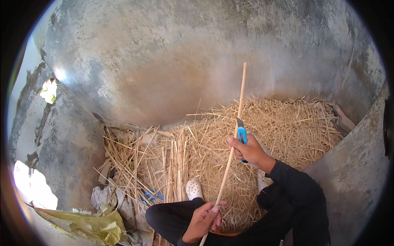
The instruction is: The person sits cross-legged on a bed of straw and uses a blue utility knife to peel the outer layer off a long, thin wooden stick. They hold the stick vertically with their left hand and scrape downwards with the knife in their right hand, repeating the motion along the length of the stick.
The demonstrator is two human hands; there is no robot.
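Observation:
A long, thin strip of pale wood, likely bamboo [225, 180], slants upward across my lap, its far end in front of the grey wall. My left hand [204, 219] is closed around its lower part, close to my knee. Higher up, my right hand [251, 152] grips a blue utility knife [242, 135] with its dark blade out. The blade lies against the strip's side, and my right thumb presses along the strip. Part of the knife's handle is hidden by my fingers.
Thick shavings [283, 127] cover the floor ahead and under my legs. Loose split strips [176, 168] lie to the left, near blue-handled scissors [152, 196]. A yellowish plastic sheet [90, 225] sits at the lower left. Concrete walls [172, 61] surround me. A white clog [194, 189] shows on one foot.

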